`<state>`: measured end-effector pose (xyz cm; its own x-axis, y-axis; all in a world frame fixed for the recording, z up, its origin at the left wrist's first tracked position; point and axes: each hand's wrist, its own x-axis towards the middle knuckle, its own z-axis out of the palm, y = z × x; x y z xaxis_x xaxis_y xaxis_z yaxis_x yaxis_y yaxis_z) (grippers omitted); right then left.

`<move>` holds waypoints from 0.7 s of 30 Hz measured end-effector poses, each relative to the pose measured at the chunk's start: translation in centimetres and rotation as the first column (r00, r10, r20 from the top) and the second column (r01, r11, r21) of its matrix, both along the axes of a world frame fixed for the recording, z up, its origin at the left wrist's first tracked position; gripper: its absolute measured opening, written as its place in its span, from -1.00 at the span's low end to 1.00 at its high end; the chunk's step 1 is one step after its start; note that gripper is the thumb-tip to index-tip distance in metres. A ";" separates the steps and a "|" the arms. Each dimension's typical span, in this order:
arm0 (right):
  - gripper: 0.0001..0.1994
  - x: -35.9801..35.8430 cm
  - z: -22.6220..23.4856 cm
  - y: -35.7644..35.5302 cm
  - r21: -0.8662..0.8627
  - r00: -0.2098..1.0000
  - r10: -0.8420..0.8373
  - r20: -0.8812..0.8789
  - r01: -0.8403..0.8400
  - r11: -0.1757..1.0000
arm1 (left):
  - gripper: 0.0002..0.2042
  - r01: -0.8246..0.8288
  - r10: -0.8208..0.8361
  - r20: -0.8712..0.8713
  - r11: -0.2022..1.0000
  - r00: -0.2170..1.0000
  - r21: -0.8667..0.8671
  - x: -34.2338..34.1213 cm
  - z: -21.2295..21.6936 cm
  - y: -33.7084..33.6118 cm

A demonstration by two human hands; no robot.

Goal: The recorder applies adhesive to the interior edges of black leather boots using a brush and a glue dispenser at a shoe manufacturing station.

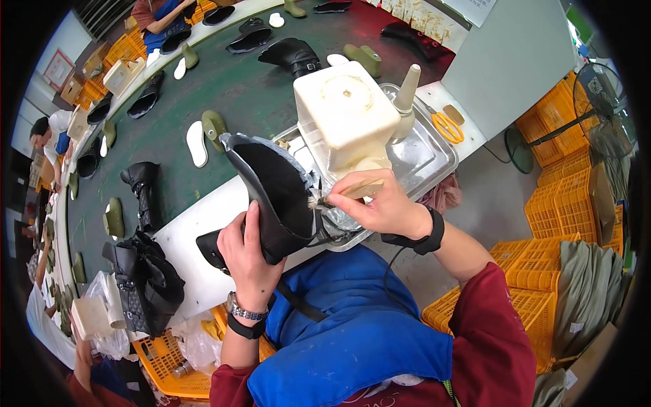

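Over tray edge [434,178]: left hand [249,261] grips black boot [274,197]; right hand [380,203] pinches brush [342,195] at rim.

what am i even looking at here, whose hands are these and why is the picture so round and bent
This is one picture from a wide fisheye camera worn on a person's head, looking down at their own two bare hands; the lens bends straight edges near the rim. The left hand grips a black boot upper, turned bottom up. The right hand holds a small brush with its bristles at the boot's edge. Behind sit a metal tray bearing a cream-coloured square container, and yellow-handled scissors. A long green belt carries more boots, insoles and green shoe forms. Other people work along it at the left. Yellow crates stand at the right.
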<state>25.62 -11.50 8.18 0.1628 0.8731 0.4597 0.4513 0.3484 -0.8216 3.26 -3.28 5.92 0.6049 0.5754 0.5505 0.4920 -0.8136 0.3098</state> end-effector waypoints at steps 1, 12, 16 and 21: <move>-0.90 0.0 0.1 0.1 0.000 1.000 0.000 0.000 0.000 1.000 | -0.11 -0.020 0.020 0.004 1.000 1.000 0.017 0.0 -0.1 0.1; -0.91 -0.4 0.3 1.6 0.189 0.997 -0.047 -0.067 0.059 0.980 | -0.15 -0.037 0.038 -0.005 0.993 0.999 0.116 -0.2 -0.5 0.4; -0.91 -1.0 0.0 0.6 -0.013 0.995 0.023 -0.099 -0.024 1.000 | -0.15 -0.071 0.060 0.063 0.978 0.996 0.194 -0.4 -0.8 0.9; -0.89 -1.8 0.3 0.1 -0.093 0.976 0.101 -0.191 -0.120 0.988 | -0.18 -0.102 0.093 0.049 0.967 0.994 0.234 -0.6 -1.3 1.2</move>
<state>23.79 -11.44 8.50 0.1366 0.9315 0.3371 0.2508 0.2967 -0.9214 2.70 -2.05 4.64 0.5289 0.4820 0.6986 0.5644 -0.8145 0.1347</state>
